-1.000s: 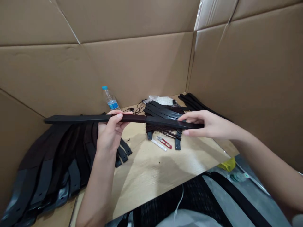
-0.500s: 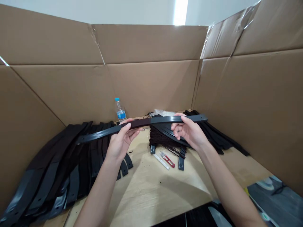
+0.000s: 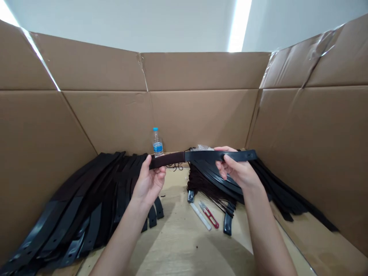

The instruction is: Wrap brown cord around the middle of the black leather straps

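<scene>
A flat black strap [image 3: 201, 156] with a dark brown sleeve round its middle stretches across the view, held up above the table. My left hand [image 3: 149, 180] is closed on the sleeved part, thumb on the near face. Further right, my right hand [image 3: 237, 168] pinches the bare black part between thumb and fingers, short of the end with the small hole. The strap's left end is hard to make out against the dark pile behind it. Beneath the right hand lies a bundle of black straps [image 3: 214, 174] with dark brown cords [image 3: 198, 178].
Thread snips [image 3: 209, 214] with red handles and a white stick [image 3: 200, 216] lie on the wooden table [image 3: 172, 245]. Many black straps [image 3: 86, 207] are heaped at left, more straps [image 3: 290, 191] at right. A water bottle [image 3: 157, 145] stands by the cardboard wall [image 3: 201, 119].
The strap has turned so its broad face shows more, and its left end has swung out of plain sight. Both hands keep hold. The camera view has tilted up and shifted left.
</scene>
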A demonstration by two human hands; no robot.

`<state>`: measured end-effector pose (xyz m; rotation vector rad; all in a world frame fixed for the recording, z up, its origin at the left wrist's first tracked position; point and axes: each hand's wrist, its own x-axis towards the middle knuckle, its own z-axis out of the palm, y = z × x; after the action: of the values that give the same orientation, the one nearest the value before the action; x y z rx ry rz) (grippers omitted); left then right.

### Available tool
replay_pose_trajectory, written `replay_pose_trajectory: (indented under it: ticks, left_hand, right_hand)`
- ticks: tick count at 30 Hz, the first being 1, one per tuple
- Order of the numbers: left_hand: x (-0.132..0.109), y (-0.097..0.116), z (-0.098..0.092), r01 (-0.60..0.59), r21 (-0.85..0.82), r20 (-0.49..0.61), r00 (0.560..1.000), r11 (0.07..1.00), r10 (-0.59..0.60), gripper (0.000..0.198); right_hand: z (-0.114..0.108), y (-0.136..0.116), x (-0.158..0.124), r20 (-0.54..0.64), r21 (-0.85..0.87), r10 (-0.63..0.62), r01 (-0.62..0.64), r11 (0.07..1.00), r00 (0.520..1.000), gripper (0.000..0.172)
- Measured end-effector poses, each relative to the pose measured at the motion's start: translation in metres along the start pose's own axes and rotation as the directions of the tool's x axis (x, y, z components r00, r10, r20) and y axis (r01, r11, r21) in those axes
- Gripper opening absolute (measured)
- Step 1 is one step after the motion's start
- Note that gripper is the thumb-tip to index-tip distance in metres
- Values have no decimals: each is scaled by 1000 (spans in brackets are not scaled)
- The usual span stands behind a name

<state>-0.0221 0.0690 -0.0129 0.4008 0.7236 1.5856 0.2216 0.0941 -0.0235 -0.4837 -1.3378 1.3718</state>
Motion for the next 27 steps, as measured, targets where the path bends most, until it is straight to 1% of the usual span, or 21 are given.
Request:
replay_pose_trajectory:
  ticks: [2,5,8,10,12,14,16,20,22,24,27]
  left_hand:
    - [-3,3,0,-26,-10,-3,1000,1000,26,50]
    - [-6,5,0,-58,5,-3,998,998,58,52]
    - [-5,4,0,-83,2,-17,996,997,83,42]
    - [-3,2,-1,-84,3,-25,996,996,84,32]
    - [-1,0,-2,-81,7,-18,997,997,81,23]
    - [0,-3,-4,-82,8,-3,997,997,82,13]
    - [1,-4,-7,-84,5,9,996,996,84,5]
    - [3,-5,-11,-112,-4,66,992,994,112,14]
    - [5,-5,-12,-123,7,101,987,992,121,22]
    - [7,-7,-13,-130,57,125,985,990,122,28]
    - [9,-10,-13,-144,132,145,982,981,125,27]
  right_hand:
    - [-2,2,1,9,35,14,-14,999,1000,34]
    - [-3,4,2,21,99,67,-69,993,998,34]
    - [-1,6,4,-4,151,131,-129,980,991,38]
    - [3,7,5,-61,177,143,-131,976,988,43]
    - [7,9,7,-150,202,131,-99,974,980,46]
    - [12,12,9,-240,227,106,-51,973,965,42]
    - [16,15,12,-286,240,92,-22,971,954,35]
    - [20,17,15,-286,269,126,-47,962,950,25]
    - [19,16,15,-274,280,123,-44,959,954,27]
    - [17,14,13,-277,275,106,-27,961,955,32]
    - [12,12,12,-312,254,91,-9,967,946,35]
